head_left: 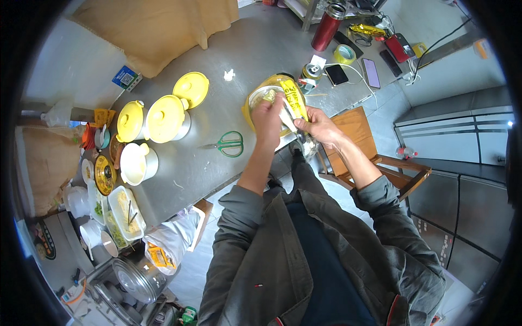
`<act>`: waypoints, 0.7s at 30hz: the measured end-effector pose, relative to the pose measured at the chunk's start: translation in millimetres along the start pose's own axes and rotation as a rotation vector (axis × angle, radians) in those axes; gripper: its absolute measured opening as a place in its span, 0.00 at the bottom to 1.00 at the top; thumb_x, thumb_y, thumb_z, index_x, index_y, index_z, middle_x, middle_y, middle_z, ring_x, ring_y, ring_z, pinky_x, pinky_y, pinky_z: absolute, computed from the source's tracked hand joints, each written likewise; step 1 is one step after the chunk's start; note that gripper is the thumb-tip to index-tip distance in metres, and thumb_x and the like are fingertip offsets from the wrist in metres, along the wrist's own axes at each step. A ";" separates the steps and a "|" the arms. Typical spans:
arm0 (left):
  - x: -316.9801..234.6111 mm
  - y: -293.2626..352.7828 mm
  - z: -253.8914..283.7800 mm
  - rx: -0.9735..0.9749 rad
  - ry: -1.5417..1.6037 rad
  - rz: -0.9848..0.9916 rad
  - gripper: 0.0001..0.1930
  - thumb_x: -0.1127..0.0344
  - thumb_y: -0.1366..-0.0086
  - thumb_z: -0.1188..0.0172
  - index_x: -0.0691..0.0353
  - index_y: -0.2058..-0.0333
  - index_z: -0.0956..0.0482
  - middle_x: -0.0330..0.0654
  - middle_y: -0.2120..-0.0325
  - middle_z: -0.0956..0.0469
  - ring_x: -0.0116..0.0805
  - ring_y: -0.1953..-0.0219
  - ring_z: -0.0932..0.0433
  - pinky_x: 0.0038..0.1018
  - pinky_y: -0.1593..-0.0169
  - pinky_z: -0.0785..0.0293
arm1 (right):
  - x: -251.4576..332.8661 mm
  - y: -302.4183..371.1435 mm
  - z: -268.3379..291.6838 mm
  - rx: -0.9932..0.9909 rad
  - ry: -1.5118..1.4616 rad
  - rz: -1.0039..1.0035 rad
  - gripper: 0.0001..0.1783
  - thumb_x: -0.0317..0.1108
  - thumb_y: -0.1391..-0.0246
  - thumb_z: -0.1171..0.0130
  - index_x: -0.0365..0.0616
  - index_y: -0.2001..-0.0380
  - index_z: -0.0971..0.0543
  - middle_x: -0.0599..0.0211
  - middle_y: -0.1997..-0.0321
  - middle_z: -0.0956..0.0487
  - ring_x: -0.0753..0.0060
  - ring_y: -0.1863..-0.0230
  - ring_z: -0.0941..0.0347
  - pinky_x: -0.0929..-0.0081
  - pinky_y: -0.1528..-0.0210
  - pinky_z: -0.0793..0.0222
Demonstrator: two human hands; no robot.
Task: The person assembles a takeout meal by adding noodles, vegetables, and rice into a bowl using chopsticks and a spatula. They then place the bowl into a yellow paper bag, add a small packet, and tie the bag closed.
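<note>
Near the front edge of the steel table sits a rounded yellow package (pixel 252 111), with pale contents showing and a yellow printed strip (pixel 293 96) along its right side. My left hand (pixel 267 120) is over the middle of it, fingers closed and pointing down; what they hold is hidden. With thumb and fingers pinched, my right hand (pixel 319 128) grips the package's right edge, where crumpled clear plastic (pixel 309 146) hangs below. Left of my hands lie green-handled scissors (pixel 230 144) on the table.
Yellow-lidded white pots (pixel 166 118), a loose yellow lid (pixel 191 90) and an uncovered white pot (pixel 138 163) stand to the left. A drink can (pixel 310 76), phones (pixel 371 73) and a red flask (pixel 329 27) are beyond my right hand. A wooden chair (pixel 353 138) stands at the right.
</note>
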State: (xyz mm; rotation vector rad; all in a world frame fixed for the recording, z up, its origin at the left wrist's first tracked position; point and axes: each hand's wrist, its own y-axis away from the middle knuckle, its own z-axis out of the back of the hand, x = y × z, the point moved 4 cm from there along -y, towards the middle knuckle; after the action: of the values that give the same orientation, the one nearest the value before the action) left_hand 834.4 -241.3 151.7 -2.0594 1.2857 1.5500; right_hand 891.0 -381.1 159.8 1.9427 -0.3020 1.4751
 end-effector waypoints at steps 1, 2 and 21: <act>-2.8 -11.5 10.9 0.015 0.045 0.024 0.12 0.67 0.32 0.40 0.68 0.56 0.19 0.39 0.64 0.18 0.26 0.66 0.21 0.24 0.61 0.24 | 3.1 -2.4 3.1 0.007 0.027 -0.008 0.17 0.31 0.36 0.41 0.36 0.47 0.25 0.72 0.57 0.20 0.82 0.59 0.28 0.81 0.54 0.31; -7.6 -19.8 19.4 0.030 0.088 0.050 0.12 0.66 0.31 0.41 0.68 0.54 0.20 0.40 0.63 0.18 0.27 0.66 0.20 0.24 0.60 0.24 | 9.3 -3.8 3.3 0.015 0.051 -0.017 0.17 0.32 0.35 0.41 0.37 0.46 0.26 0.75 0.57 0.20 0.84 0.59 0.29 0.83 0.55 0.31; -38.5 -102.9 85.0 -0.167 -1.218 -0.282 0.07 0.67 0.45 0.36 0.58 0.68 0.13 0.45 0.71 0.15 0.45 0.67 0.16 0.36 0.62 0.20 | -21.2 -96.4 -1.8 -0.089 1.252 0.338 0.33 0.34 0.42 0.45 0.36 0.34 0.38 0.43 0.32 0.37 0.42 0.32 0.41 0.56 0.32 0.42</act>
State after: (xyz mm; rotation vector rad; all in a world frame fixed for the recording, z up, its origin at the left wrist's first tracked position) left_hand 857.3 -107.6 122.0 -0.8637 0.3801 2.1835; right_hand 935.7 -312.3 105.1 0.6207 -0.1001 2.5045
